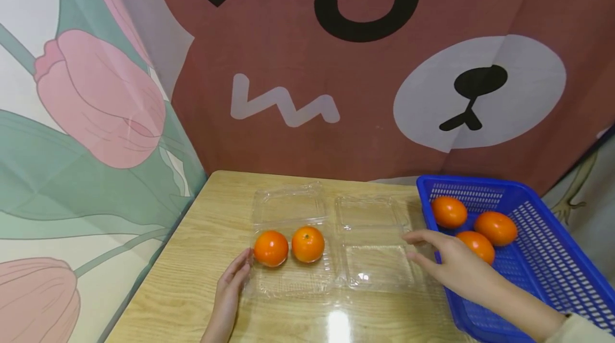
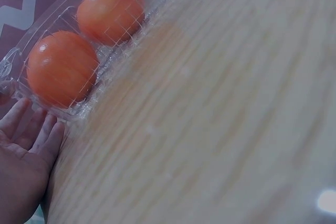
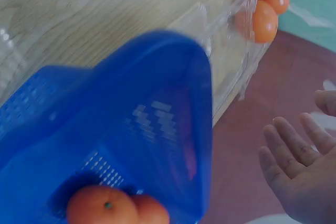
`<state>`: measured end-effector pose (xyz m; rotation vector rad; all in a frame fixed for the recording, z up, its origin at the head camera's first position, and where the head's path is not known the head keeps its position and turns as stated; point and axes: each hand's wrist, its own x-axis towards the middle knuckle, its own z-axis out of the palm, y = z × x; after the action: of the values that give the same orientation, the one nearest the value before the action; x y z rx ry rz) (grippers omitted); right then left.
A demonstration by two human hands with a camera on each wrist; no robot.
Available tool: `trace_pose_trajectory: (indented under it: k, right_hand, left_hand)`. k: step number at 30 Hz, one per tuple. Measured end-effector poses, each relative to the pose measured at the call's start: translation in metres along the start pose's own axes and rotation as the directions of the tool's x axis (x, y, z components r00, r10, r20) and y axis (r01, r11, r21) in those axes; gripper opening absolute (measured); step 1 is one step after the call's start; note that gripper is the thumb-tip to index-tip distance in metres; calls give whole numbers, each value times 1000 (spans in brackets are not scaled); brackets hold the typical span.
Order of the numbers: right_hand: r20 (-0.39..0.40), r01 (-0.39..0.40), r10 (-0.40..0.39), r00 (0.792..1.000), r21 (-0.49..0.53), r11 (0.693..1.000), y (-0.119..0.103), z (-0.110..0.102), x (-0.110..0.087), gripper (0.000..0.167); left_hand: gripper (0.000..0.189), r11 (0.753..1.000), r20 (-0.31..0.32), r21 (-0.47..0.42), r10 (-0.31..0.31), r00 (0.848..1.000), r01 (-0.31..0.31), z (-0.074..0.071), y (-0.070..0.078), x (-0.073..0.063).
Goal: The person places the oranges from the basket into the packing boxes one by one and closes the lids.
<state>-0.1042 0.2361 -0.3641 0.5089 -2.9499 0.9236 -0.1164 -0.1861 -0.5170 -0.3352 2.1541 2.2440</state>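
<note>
Oranges [image 1: 271, 248] sit in the left clamshell [image 1: 290, 283], which the relaxed, ungripping left hand [image 1: 233, 274] perhaps steadies; the right hand [image 1: 450, 258], loosely spread, holds nothing.

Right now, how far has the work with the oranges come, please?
Done, it seems: two oranges sit in the left box.
In hand: no orange; the left hand is at that box's edge, the right hand hovers near the right box.
Left, probably: the right box has no orange, and three oranges lie in the basket.
</note>
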Motion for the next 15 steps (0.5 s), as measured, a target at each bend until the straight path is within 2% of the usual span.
trace_pose_trajectory:
  k: [9,15]
  right_hand:
    - [-38,-84,84,996,-5,996,33,-21,-5,29]
    - [-32,-152,153,988,14,988,55,-36,-5,37]
  left_hand:
    - [56,1000,-3,-4,9,1000,-9,0,-1,0]
    - [55,1000,-4,-3,3,1000,-3,0,-1,0]
